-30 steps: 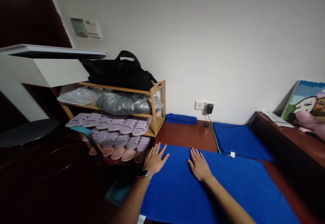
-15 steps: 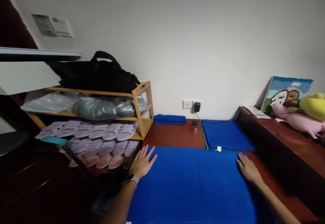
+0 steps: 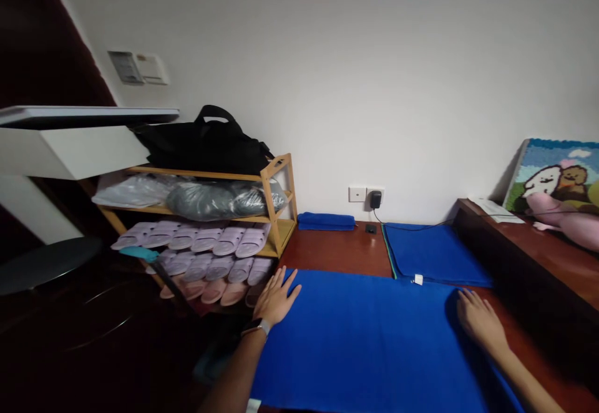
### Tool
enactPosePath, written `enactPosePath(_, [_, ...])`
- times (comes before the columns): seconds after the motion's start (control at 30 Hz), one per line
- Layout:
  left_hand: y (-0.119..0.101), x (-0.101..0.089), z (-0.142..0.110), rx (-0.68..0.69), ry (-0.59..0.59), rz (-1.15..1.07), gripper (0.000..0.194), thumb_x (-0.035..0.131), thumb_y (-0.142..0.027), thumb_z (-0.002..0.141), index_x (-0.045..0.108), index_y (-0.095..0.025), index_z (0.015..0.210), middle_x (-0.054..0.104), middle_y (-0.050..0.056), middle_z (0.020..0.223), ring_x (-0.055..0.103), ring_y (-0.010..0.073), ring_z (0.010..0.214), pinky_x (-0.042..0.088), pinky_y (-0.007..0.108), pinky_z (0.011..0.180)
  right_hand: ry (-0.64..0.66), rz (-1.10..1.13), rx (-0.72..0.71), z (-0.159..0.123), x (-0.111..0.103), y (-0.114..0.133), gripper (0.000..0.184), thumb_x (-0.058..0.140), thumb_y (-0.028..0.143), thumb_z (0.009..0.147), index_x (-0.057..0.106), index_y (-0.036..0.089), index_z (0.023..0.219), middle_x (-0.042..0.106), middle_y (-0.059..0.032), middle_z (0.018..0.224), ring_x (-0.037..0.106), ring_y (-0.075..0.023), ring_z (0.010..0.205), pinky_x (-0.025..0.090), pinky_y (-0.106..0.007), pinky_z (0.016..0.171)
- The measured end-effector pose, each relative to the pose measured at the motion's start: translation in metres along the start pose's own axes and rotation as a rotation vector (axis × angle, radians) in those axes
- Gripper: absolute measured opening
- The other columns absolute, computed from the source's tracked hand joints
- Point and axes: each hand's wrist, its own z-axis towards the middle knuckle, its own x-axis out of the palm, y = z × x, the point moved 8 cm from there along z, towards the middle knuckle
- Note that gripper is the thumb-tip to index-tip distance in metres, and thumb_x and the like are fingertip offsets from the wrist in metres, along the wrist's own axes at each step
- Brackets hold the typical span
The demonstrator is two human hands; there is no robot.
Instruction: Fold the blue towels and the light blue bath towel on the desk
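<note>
A blue towel (image 3: 374, 344) lies spread flat on the reddish-brown wooden surface in front of me. My left hand (image 3: 275, 299) rests open on its far left corner, fingers spread, with a watch (image 3: 256, 325) on the wrist. Over the towel's right edge, near the far corner, is my right hand (image 3: 482, 320). Its fingers are extended and hold nothing; a dark shadow beside them suggests a small lift off the cloth. Beyond the towel lie a folded blue towel (image 3: 435, 252) with a white tag and a narrow folded blue cloth (image 3: 326, 221) against the wall.
On the left stands a wooden rack (image 3: 276, 213) holding slippers (image 3: 229, 240), plastic-wrapped bundles and a black bag (image 3: 206, 148). A black plug (image 3: 375, 199) and its cable sit at the wall. To the right, a raised ledge (image 3: 552, 238) carries a plush toy (image 3: 566, 216) and a picture (image 3: 556, 176).
The view has turned slightly left, so the scene sits further right. My right hand has shifted a little right and seems to have risen off the towel; my left hand stays on its corner.
</note>
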Motion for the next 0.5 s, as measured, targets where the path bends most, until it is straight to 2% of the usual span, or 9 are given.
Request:
enactPosePath(0.1, [-0.002, -0.002, -0.002, -0.002, 0.005, 0.011, 0.064, 0.035, -0.061, 0.103, 0.039, -0.029, 0.158, 0.029, 0.009, 0.168, 0.024, 0.0271, 0.155, 0.023, 0.046, 0.124, -0.042, 0.13, -0.251, -0.011, -0.014, 0.119, 0.067, 0.024, 0.047, 0.099, 0.054, 0.01, 0.147, 0.053, -0.0169, 0.152, 0.044, -0.0323, 0.145, 0.027, -0.051, 0.125])
enactPosePath(0.2, [-0.003, -0.005, -0.003, 0.008, -0.006, 0.016, 0.062, 0.036, -0.058, 0.103, 0.04, -0.028, 0.157, 0.03, 0.009, 0.168, 0.025, 0.0265, 0.155, 0.024, 0.045, 0.125, 0.092, 0.265, -0.432, -0.023, -0.011, 0.247, 0.072, 0.019, 0.055, 0.103, 0.037, 0.012, 0.157, 0.037, -0.0099, 0.163, 0.03, -0.0247, 0.153, 0.022, -0.045, 0.127])
enactPosePath(0.27, [-0.004, -0.006, -0.003, 0.007, -0.009, 0.012, 0.06, 0.036, -0.056, 0.104, 0.04, -0.029, 0.157, 0.03, 0.008, 0.168, 0.026, 0.0267, 0.155, 0.025, 0.045, 0.124, 0.19, 0.303, -0.517, -0.028, -0.005, 0.308, 0.074, 0.017, 0.06, 0.103, 0.029, 0.015, 0.161, 0.029, -0.0072, 0.166, 0.022, -0.0229, 0.155, 0.018, -0.044, 0.128])
enactPosePath(0.3, [-0.003, -0.006, -0.003, 0.004, -0.008, 0.008, 0.059, 0.037, -0.056, 0.104, 0.04, -0.029, 0.157, 0.031, 0.007, 0.167, 0.026, 0.027, 0.154, 0.026, 0.045, 0.124, 0.229, 0.308, -0.537, -0.028, -0.002, 0.325, 0.075, 0.017, 0.061, 0.102, 0.027, 0.015, 0.161, 0.026, -0.0072, 0.167, 0.02, -0.023, 0.156, 0.017, -0.045, 0.128])
enactPosePath(0.37, [-0.003, -0.006, -0.003, -0.001, -0.002, 0.005, 0.059, 0.037, -0.055, 0.104, 0.041, -0.03, 0.157, 0.031, 0.007, 0.167, 0.027, 0.0275, 0.154, 0.027, 0.046, 0.124, 0.269, 0.309, -0.54, -0.026, 0.003, 0.334, 0.076, 0.017, 0.062, 0.102, 0.026, 0.016, 0.162, 0.023, -0.0079, 0.167, 0.018, -0.0235, 0.156, 0.015, -0.046, 0.128])
enactPosePath(0.43, [-0.002, -0.005, -0.002, 0.0, -0.003, 0.009, 0.059, 0.037, -0.055, 0.104, 0.04, -0.03, 0.157, 0.031, 0.007, 0.167, 0.027, 0.0277, 0.154, 0.027, 0.046, 0.124, 0.266, 0.301, -0.508, -0.024, 0.009, 0.311, 0.075, 0.017, 0.062, 0.102, 0.026, 0.017, 0.162, 0.024, -0.0078, 0.167, 0.017, -0.0232, 0.156, 0.014, -0.046, 0.128])
enactPosePath(0.5, [-0.001, -0.004, -0.001, 0.001, -0.012, 0.017, 0.059, 0.037, -0.055, 0.104, 0.04, -0.03, 0.157, 0.031, 0.008, 0.167, 0.027, 0.0275, 0.154, 0.027, 0.046, 0.124, 0.245, 0.287, -0.451, -0.024, 0.015, 0.266, 0.074, 0.018, 0.061, 0.102, 0.026, 0.018, 0.162, 0.026, -0.0066, 0.167, 0.018, -0.022, 0.156, 0.014, -0.046, 0.128])
